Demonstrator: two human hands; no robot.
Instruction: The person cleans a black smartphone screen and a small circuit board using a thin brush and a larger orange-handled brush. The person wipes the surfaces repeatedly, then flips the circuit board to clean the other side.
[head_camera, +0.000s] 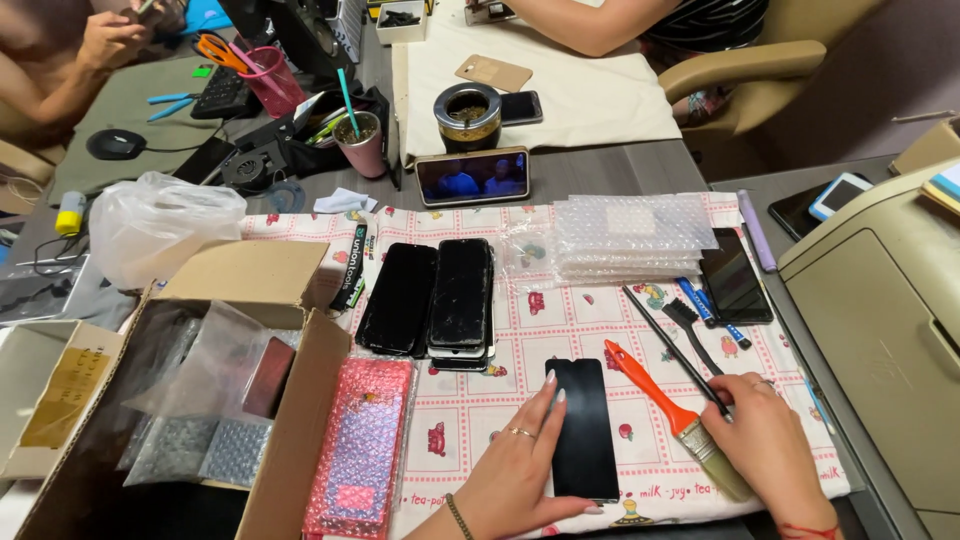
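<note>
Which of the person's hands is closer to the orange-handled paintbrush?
The right hand. It lies beside the paintbrush's bristle end, about touching it. The left hand rests on the black phone screen, on the far side of that screen from the brush.

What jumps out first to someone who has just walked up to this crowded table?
In the foreground, the person's left hand lies on a flat black glass phone screen on the patterned white cloth, while the right hand grips a thin black brush beside an orange-handled paintbrush. Behind them lie stacked black phones, with a pink bubble-wrap packet to the left beside an open cardboard box.
</note>
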